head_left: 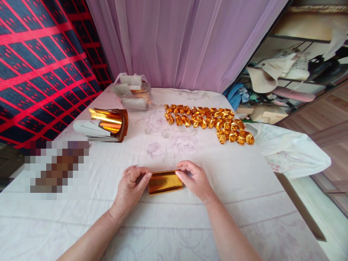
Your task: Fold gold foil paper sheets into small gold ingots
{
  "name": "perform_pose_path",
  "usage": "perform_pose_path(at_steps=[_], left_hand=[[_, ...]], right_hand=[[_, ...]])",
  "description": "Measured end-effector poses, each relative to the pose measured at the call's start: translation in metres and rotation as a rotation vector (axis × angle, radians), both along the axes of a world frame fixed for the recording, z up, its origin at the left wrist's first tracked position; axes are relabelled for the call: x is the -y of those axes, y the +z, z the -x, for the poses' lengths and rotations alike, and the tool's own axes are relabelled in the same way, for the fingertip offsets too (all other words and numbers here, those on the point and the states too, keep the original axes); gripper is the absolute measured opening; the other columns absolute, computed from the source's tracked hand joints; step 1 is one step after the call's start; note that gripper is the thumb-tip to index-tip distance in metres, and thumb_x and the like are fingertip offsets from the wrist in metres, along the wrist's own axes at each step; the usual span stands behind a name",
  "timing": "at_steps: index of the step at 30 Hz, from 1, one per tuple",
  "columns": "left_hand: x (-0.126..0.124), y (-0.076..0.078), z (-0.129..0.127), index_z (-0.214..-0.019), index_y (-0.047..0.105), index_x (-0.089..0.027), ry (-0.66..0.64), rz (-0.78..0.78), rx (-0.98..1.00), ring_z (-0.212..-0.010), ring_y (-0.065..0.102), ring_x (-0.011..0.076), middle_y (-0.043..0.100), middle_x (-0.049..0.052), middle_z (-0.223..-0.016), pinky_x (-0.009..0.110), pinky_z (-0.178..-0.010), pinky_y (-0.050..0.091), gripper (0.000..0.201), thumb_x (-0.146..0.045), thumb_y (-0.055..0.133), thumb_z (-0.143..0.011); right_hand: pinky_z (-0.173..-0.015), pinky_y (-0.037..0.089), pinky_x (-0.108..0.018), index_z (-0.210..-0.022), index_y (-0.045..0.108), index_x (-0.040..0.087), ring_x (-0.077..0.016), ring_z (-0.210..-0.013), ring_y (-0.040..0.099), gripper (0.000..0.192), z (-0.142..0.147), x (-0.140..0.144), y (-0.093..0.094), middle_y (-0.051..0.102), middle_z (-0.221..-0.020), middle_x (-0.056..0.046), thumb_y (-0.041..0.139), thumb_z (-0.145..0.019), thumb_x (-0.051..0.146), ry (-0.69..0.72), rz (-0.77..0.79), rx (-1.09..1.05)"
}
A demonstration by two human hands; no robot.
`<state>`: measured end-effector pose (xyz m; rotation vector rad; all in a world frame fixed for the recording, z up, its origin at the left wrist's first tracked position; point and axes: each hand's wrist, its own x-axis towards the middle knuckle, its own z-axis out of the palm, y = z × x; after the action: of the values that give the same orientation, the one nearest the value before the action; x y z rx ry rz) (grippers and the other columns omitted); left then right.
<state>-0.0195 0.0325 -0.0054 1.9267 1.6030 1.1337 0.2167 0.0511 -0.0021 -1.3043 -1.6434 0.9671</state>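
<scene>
Head view: gold sheet lies on the white tablecloth, near the front edge, between both hands. Left hand pinches its left end with fingertips; right hand pinches the right end likewise. Sheet's long axis runs left to right, its right end tilted slightly away from the person. Looks like a fold in progress: best to keep edges matched and press the crease evenly along the length. Folded gold pieces sit well apart, further back.

A pixelated patch blurs something on the cloth; both forearms leave the bottom edge.
</scene>
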Motion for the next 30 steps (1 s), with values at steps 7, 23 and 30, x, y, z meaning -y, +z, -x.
perform_pose_path(at_steps=[7,23,30], left_hand=[[0.0,0.0,0.001,-0.076,0.065,-0.023,-0.011,0.006,0.005,-0.066,0.059,0.0153,0.064,-0.002,-0.066,0.031,-0.075,0.045,0.022,-0.039,0.057,-0.089],[-0.001,0.001,0.001,-0.075,0.064,-0.023,-0.005,0.041,-0.047,-0.068,0.059,0.0168,0.063,-0.001,-0.064,0.031,-0.073,0.045,0.024,-0.04,0.054,-0.089],[-0.003,0.001,0.002,-0.076,0.066,-0.023,0.004,0.067,-0.09,-0.068,0.06,0.0177,0.067,0.0,-0.067,0.032,-0.073,0.045,0.027,-0.041,0.052,-0.089]], right_hand=[[-0.073,0.051,-0.028,-0.088,0.07,0.023,-0.0167,-0.076,0.067,0.015,0.0,-0.002,0.005,0.073,-0.081,-0.003,0.057,-0.083,0.026,0.035,-0.122,0.147],[-0.064,0.047,-0.024,-0.073,0.065,0.022,-0.0144,-0.068,0.064,0.014,0.001,-0.003,0.015,0.071,-0.071,0.0,0.055,-0.082,0.026,0.042,-0.026,0.156],[-0.062,0.046,-0.024,-0.071,0.065,0.022,-0.0154,-0.067,0.064,0.017,0.005,-0.002,0.016,0.071,-0.069,-0.001,0.053,-0.083,0.025,0.019,-0.047,0.218]])
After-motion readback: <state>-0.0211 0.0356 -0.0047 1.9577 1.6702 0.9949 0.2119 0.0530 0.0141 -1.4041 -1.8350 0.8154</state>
